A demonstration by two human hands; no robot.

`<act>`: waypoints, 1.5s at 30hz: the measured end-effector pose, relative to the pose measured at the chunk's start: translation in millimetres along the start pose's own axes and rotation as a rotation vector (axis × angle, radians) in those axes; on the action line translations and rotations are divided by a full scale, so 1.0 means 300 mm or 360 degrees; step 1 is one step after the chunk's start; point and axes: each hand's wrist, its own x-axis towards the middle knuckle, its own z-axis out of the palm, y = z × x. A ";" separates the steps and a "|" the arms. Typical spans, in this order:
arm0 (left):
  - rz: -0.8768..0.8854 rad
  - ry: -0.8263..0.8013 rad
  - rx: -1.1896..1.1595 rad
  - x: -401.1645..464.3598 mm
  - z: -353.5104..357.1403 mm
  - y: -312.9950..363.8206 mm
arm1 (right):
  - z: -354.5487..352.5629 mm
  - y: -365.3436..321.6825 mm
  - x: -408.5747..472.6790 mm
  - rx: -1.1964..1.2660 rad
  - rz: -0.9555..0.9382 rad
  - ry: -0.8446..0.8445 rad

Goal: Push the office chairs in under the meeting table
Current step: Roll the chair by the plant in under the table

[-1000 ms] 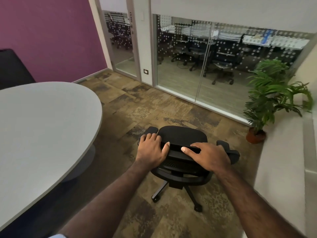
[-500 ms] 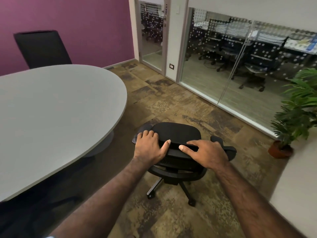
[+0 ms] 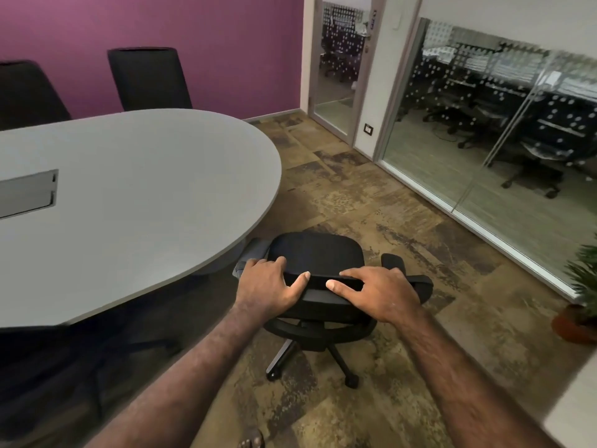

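Purple wall and glass partition frame a meeting room where the grey oval surface (image 3: 129,189) fills the 9 to 11 o'clock side. Both hands clamp the backrest top of the office chair (image 3: 318,253): left hand (image 3: 269,282) and right hand (image 3: 381,292), each grip closed on it. The chair stands at 12 o'clock, just beside the rounded end, not yet under it. Its left armrest (image 3: 252,257) sits right by the edge (height clearance is hard to judge) and could knock the rim; casters may snag on the carpet.
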 end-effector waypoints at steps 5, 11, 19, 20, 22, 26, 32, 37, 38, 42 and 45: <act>-0.0082 0.0027 0.0019 -0.034 -0.019 -0.067 | 0.006 -0.064 0.035 0.0025 -0.0093 -0.0067; -0.0243 0.0102 0.0076 -0.090 -0.015 -0.128 | 0.006 -0.130 0.078 0.0005 -0.0194 -0.0147; -0.0421 0.0139 0.0124 -0.127 -0.028 -0.158 | 0.004 -0.184 0.155 -0.0018 -0.0428 -0.0205; -0.0455 0.0115 0.0125 -0.130 -0.031 -0.166 | 0.006 -0.194 0.171 -0.0035 -0.0461 -0.0222; -0.0477 0.0083 0.0126 -0.148 -0.036 -0.166 | 0.012 -0.203 0.186 -0.0036 -0.0514 -0.0235; -0.0534 0.0019 0.0156 -0.135 -0.041 -0.199 | 0.013 -0.233 0.277 -0.0023 -0.0544 -0.0303; -0.0596 0.0034 0.0156 -0.104 -0.040 -0.258 | 0.023 -0.295 0.402 0.0028 -0.0687 -0.0292; -0.0679 0.0057 0.0135 -0.058 -0.054 -0.325 | 0.017 -0.381 0.519 0.0012 -0.0819 -0.0307; -0.0700 0.0054 0.0140 -0.045 -0.053 -0.351 | 0.024 -0.406 0.553 0.0014 -0.0845 -0.0331; -0.0789 0.0079 0.0179 0.002 -0.070 -0.422 | 0.038 -0.487 0.669 0.0004 -0.0935 -0.0383; -0.0862 0.0046 0.0229 0.033 -0.088 -0.471 | 0.031 -0.556 0.740 0.0017 -0.1028 -0.0386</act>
